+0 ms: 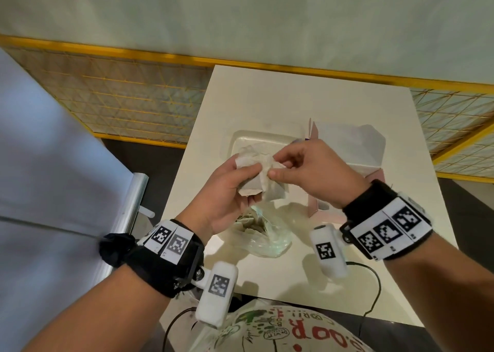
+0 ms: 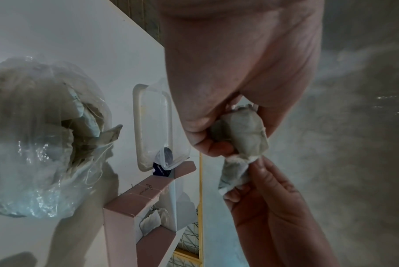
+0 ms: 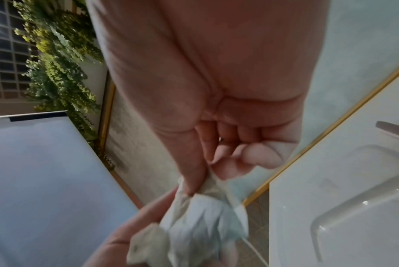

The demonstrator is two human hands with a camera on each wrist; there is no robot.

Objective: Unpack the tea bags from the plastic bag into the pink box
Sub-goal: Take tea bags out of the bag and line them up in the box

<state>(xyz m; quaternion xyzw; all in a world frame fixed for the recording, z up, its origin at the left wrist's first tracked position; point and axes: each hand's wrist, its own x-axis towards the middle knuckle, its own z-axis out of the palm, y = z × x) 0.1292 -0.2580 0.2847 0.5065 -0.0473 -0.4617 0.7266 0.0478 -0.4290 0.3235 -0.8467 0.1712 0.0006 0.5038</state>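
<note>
You have a pale grey-white tea bag above a cream-white table, and the plastic bag on that table is clear with a faint green tint. Right of the plastic bag, the box is dusty pink outside and white inside. Behind the table, your fence is yellow mesh, and your wrist bands are black with black-and-white square markers.

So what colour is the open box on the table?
Dusty pink outside, white inside; the left wrist view shows the box best.

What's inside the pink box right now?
In the left wrist view the pink box stands open with at least one crumpled tea bag inside. Its walls hide the bottom, so the count is unclear.
</note>
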